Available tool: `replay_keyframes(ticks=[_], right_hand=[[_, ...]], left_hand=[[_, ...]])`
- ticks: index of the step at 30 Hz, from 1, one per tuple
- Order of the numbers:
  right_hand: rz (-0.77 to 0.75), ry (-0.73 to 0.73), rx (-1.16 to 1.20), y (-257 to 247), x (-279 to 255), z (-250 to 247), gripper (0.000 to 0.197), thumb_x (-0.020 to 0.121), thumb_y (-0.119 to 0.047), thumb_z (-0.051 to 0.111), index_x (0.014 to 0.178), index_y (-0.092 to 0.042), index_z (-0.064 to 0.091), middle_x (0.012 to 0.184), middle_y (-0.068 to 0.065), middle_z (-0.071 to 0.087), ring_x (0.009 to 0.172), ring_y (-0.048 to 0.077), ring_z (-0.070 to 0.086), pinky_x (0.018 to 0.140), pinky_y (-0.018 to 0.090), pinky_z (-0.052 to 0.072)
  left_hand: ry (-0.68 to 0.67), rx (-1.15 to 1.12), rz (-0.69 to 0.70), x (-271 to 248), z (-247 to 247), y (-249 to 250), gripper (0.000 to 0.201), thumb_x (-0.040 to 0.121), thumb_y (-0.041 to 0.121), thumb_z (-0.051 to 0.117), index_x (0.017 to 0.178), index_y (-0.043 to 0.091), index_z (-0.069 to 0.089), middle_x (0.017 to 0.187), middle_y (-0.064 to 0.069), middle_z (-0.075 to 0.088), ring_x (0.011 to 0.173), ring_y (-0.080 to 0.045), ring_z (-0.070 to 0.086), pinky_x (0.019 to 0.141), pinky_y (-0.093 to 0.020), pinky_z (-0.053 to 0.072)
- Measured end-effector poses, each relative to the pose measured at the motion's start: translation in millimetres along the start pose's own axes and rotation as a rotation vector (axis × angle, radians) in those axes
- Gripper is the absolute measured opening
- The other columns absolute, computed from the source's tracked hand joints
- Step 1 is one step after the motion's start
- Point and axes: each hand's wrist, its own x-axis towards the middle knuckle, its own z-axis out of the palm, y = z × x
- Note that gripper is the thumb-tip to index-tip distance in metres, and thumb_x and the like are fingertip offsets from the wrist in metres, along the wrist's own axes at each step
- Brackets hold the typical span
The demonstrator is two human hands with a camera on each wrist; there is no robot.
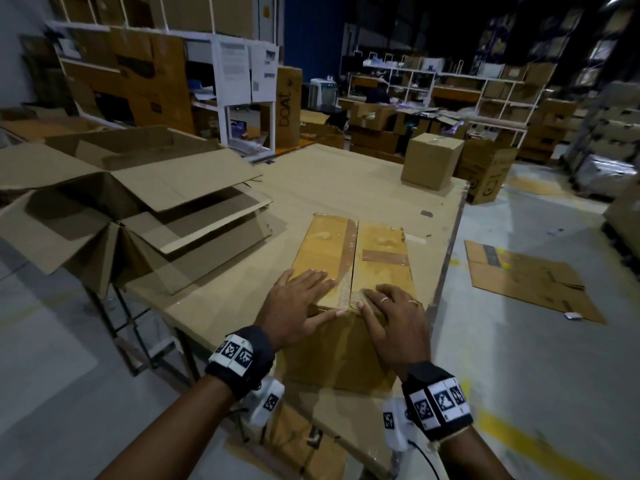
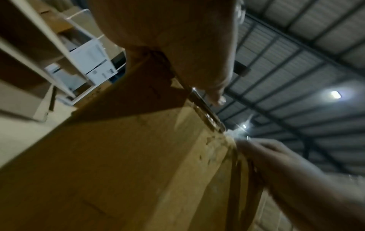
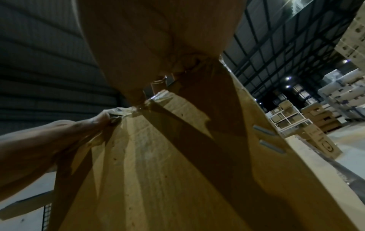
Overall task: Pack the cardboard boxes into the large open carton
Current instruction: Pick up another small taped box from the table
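A closed brown cardboard box [image 1: 349, 251] with tape along its top seam stands on the table [image 1: 332, 181] in front of me. My left hand [image 1: 301, 296] lies flat on the near left of its top, fingers straight, thumb along the near edge. To the right of the seam, my right hand [image 1: 388, 306] rests on the top with fingers spread. The left wrist view looks up the box's side [image 2: 118, 156]; the right wrist view does the same [image 3: 158, 156]. The large open carton [image 1: 104, 188] sits at the table's left, flaps spread. A smaller sealed box [image 1: 431, 161] stands at the far right corner.
The table's right edge [image 1: 453, 244] runs close beside the box. Flattened cardboard [image 1: 526, 278] lies on the floor to the right, and a printed carton [image 1: 485, 171] stands beyond it. White shelving with cardboard [image 1: 156, 71] fills the back left.
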Motion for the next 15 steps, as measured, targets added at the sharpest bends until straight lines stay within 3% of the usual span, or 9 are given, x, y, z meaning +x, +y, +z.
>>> replay_keyframes(ticks=[2,6,9,13,15], right_hand=[[0.002,-0.009,0.016,0.0,0.7,-2.2,0.045,0.097,-0.055,0.046,0.126,-0.031,0.071,0.133,-0.005,0.063,0.121,0.017,0.056,0.105,0.046,0.042],[0.052,-0.061,0.075,6.9,3.8,-9.0,0.043,0.098,-0.057,0.051,0.129,-0.033,0.069,0.139,-0.008,0.059,0.131,0.015,0.049,0.112,0.051,0.036],[0.155,-0.116,0.243,22.7,10.8,-17.8,0.04,0.094,-0.052,0.063,0.129,-0.032,0.068,0.142,-0.009,0.054,0.133,0.013,0.046,0.113,0.049,0.039],[0.338,-0.224,0.482,39.8,26.3,-32.2,0.046,0.086,-0.048,0.075,0.13,-0.037,0.066,0.154,-0.014,0.041,0.139,0.01,0.038,0.112,0.037,0.04],[0.366,-0.304,0.541,47.0,34.5,-34.4,0.055,0.082,-0.05,0.078,0.134,-0.043,0.061,0.162,-0.018,0.028,0.144,0.012,0.033,0.113,0.04,0.04]], left_hand=[[0.019,-0.155,-0.042,1.4,-1.7,-1.8,0.082,0.093,0.082,0.017,0.15,0.034,0.052,0.159,0.009,0.046,0.15,-0.011,0.037,0.126,-0.047,0.024],[0.101,-0.584,-0.247,6.1,1.3,-17.5,0.062,0.089,0.069,0.049,0.135,0.033,0.068,0.155,0.009,0.051,0.146,-0.01,0.041,0.119,-0.048,0.039],[0.036,-0.721,-0.331,12.7,2.6,-30.8,0.071,0.073,0.077,0.062,0.133,0.04,0.068,0.164,0.008,0.037,0.147,-0.016,0.04,0.114,-0.052,0.045],[-0.119,-0.758,-0.267,22.9,-0.3,-44.3,0.089,0.06,0.088,0.066,0.139,0.047,0.059,0.169,0.015,0.021,0.151,-0.018,0.032,0.116,-0.054,0.041],[-0.172,-0.797,-0.206,27.3,0.9,-53.2,0.093,0.06,0.091,0.066,0.142,0.048,0.056,0.17,0.016,0.016,0.152,-0.015,0.028,0.119,-0.048,0.038]])
